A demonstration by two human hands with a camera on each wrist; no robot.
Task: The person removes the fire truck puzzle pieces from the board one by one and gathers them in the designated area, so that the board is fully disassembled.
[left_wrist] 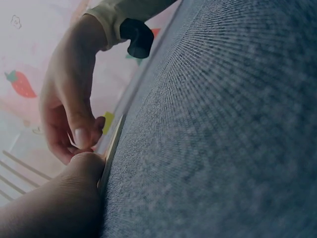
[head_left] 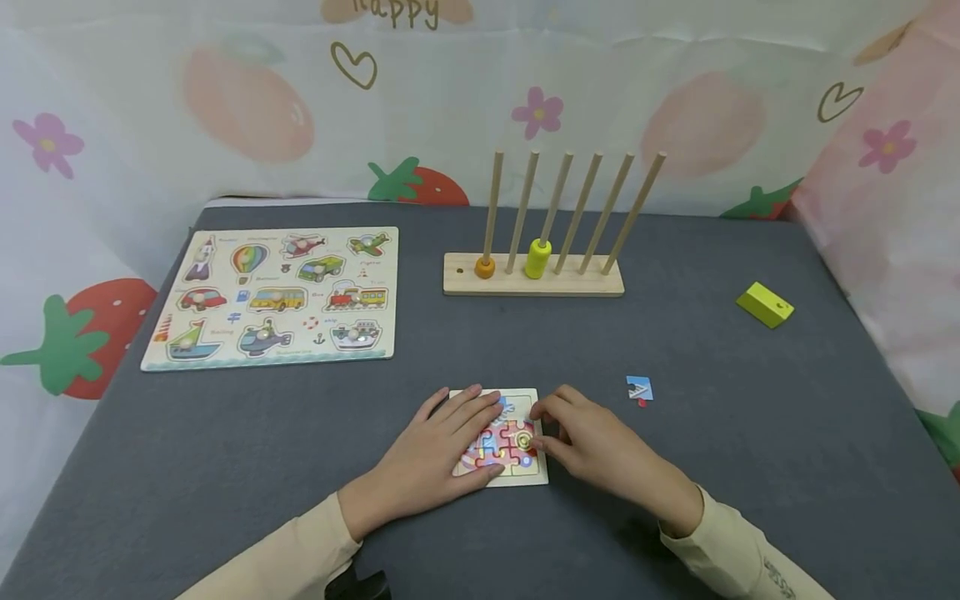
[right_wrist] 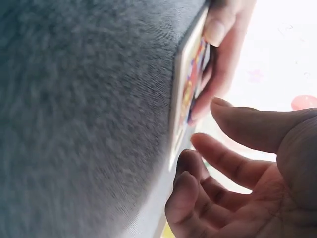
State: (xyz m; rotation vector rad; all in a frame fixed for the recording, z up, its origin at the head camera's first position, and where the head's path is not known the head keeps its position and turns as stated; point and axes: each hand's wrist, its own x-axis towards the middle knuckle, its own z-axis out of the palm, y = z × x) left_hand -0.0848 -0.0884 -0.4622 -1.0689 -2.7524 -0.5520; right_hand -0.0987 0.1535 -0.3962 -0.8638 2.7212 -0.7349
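Observation:
A small square jigsaw puzzle in a pale frame lies on the grey table, with pink and blue pieces in it. My left hand rests across its left part, fingers fairly straight, hiding that side. Over the puzzle's right edge hovers my right hand, its fingers bent loosely. In the right wrist view, the thumb and index finger stand apart with nothing visible between them. A loose blue jigsaw piece with a white mark lies on the cloth beyond the right hand.
At the back left lies a vehicle peg puzzle board. A wooden peg rack stands at the back, with an orange bead and yellow-green beads on two rods. A yellow-green block lies at the right.

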